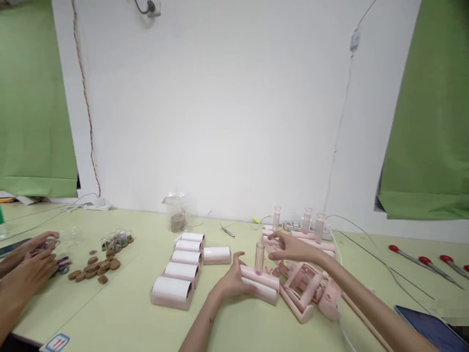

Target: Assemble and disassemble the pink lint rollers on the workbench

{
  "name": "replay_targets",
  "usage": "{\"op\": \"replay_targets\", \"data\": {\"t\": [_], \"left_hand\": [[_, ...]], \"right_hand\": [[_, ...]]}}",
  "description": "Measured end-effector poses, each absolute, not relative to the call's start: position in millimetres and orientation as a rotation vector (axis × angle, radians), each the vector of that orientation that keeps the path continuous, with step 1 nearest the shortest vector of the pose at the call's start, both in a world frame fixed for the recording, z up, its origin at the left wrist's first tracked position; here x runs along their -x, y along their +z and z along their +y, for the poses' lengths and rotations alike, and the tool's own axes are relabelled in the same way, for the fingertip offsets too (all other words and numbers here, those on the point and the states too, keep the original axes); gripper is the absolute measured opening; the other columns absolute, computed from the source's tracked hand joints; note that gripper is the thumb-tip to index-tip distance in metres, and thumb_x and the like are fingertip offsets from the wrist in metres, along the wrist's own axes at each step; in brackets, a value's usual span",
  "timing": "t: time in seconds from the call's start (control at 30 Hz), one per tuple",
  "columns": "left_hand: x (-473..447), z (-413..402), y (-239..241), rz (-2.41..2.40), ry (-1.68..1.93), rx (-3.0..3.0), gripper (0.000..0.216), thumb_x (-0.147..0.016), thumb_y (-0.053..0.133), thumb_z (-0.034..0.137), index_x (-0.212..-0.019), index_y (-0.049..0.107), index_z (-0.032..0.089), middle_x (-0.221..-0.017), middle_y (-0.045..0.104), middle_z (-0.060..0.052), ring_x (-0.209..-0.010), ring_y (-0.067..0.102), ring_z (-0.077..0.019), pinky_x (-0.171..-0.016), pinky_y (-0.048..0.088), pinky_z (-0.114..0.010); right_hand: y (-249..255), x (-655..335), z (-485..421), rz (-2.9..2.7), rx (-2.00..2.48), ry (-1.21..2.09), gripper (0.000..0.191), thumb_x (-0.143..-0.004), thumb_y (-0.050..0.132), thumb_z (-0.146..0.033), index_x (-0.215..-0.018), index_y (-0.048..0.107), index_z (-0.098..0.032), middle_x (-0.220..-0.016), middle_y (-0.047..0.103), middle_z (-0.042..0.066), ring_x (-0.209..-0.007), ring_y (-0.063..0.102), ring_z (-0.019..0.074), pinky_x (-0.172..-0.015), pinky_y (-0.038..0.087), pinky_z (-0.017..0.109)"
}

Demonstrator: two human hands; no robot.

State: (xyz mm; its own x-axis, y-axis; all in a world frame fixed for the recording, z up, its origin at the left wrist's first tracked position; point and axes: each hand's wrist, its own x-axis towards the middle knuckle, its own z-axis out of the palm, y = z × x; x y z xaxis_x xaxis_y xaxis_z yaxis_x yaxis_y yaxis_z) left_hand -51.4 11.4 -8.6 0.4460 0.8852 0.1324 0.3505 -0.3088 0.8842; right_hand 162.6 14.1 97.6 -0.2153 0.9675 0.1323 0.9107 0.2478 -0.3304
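My left hand is wrapped round one end of a pink lint roller lying on the pale green table, its handle sticking upward. My right hand hovers just beyond it with fingers stretched out, over a heap of pink roller frames. Three more pink rollers stand upright behind the heap, the middle one near a power strip. To the left, several white paper rolls in pink holders lie in a row.
Another person's hands work at the far left beside brown caps and small jars. A clear bag stands at the back. Red-handled screwdrivers and a dark tablet lie at the right.
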Motion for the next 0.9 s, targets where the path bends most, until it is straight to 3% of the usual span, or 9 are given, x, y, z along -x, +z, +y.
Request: {"op": "replay_targets", "data": {"t": [0.07,0.17,0.3,0.43,0.53,0.63,0.7,0.83,0.9], "left_hand": [[47.7,11.3,-15.3,1.009,0.911,-1.850,0.092,-0.054,0.069,0.028,-0.124,0.011,0.018,-0.101,0.044,-0.005,-0.087,0.052,-0.0175,-0.078,0.040,-0.028],[44.4,8.8,-21.6,0.987,1.036,-1.838,0.089,-0.054,0.069,0.026,-0.121,0.012,0.016,-0.094,0.047,-0.003,-0.084,0.051,-0.0168,-0.079,0.039,-0.028],[49.1,6.2,-23.9,0.992,1.076,-1.748,0.088,-0.053,0.070,0.025,-0.120,0.015,0.014,-0.098,0.048,-0.007,-0.089,0.049,-0.0193,-0.080,0.039,-0.030],[55.0,4.4,-11.0,1.023,1.356,-1.587,0.089,-0.041,0.075,0.025,-0.116,0.028,0.015,-0.118,0.039,-0.012,-0.110,0.037,-0.0232,-0.094,0.028,-0.031],[53.8,-1.3,9.2,0.980,1.562,-1.352,0.063,-0.059,0.059,0.049,-0.109,0.037,0.017,-0.112,0.046,-0.011,-0.097,0.047,-0.0210,-0.086,0.036,-0.032],[44.9,-13.2,24.5,0.796,1.236,-1.196,0.070,-0.070,0.024,0.069,-0.100,0.046,0.009,-0.089,0.059,-0.016,-0.069,0.057,-0.0208,-0.062,0.044,-0.033],[36.0,-22.3,26.3,0.580,0.918,-0.956,0.080,-0.065,0.025,0.075,-0.095,0.050,0.004,-0.082,0.062,-0.018,-0.067,0.060,-0.0224,-0.061,0.045,-0.033],[17.7,-33.9,15.7,0.456,0.964,-0.729,0.048,-0.058,0.068,0.041,-0.091,0.049,0.012,-0.075,0.065,-0.009,-0.065,0.062,-0.0177,-0.065,0.045,-0.027],[11.0,-36.6,10.0,0.501,1.080,-0.785,0.044,-0.055,0.072,0.027,-0.089,0.047,0.016,-0.070,0.065,-0.005,-0.061,0.061,-0.0170,-0.062,0.046,-0.027]], "right_hand": [[84.0,-146.1,1.5,-2.169,1.664,0.266,0.053,-0.063,0.060,-0.052,-0.105,0.052,-0.021,-0.068,0.060,0.001,-0.061,0.056,0.0183,-0.049,0.037,0.025],[66.0,-116.2,-7.2,-2.053,1.594,0.211,0.033,-0.070,0.052,-0.051,-0.075,0.056,-0.018,-0.058,0.056,0.000,-0.055,0.052,0.0172,-0.046,0.030,0.024],[76.4,-101.0,-6.9,-1.887,1.482,0.161,0.032,-0.074,0.047,-0.045,-0.054,0.045,-0.020,-0.049,0.051,-0.001,-0.050,0.048,0.0155,-0.046,0.028,0.024],[106.8,-122.9,-15.6,-1.670,1.390,0.161,0.039,-0.078,0.039,-0.053,-0.057,0.046,-0.020,-0.050,0.051,0.000,-0.049,0.049,0.0151,-0.048,0.035,0.026],[114.6,-146.5,-29.9,-1.609,1.138,0.334,0.036,-0.076,0.045,-0.053,-0.071,0.055,-0.019,-0.069,0.061,0.004,-0.052,0.053,0.0144,-0.054,0.043,0.028],[103.0,-159.3,-42.8,-1.654,0.932,0.592,0.033,-0.070,0.056,-0.048,-0.085,0.060,-0.019,-0.087,0.064,0.008,-0.064,0.060,0.0190,-0.058,0.047,0.031],[87.2,-158.0,-47.3,-1.719,0.930,0.698,0.033,-0.069,0.059,-0.045,-0.089,0.062,-0.019,-0.088,0.065,0.008,-0.073,0.061,0.0222,-0.060,0.048,0.032],[45.8,-139.3,-45.6,-1.522,1.034,0.751,0.031,-0.071,0.056,-0.047,-0.080,0.064,-0.018,-0.064,0.061,0.001,-0.059,0.056,0.0169,-0.053,0.045,0.027],[26.2,-129.2,-42.4,-1.312,1.098,0.764,0.031,-0.073,0.052,-0.047,-0.067,0.060,-0.017,-0.048,0.049,-0.004,-0.044,0.047,0.0117,-0.043,0.039,0.023]]}}
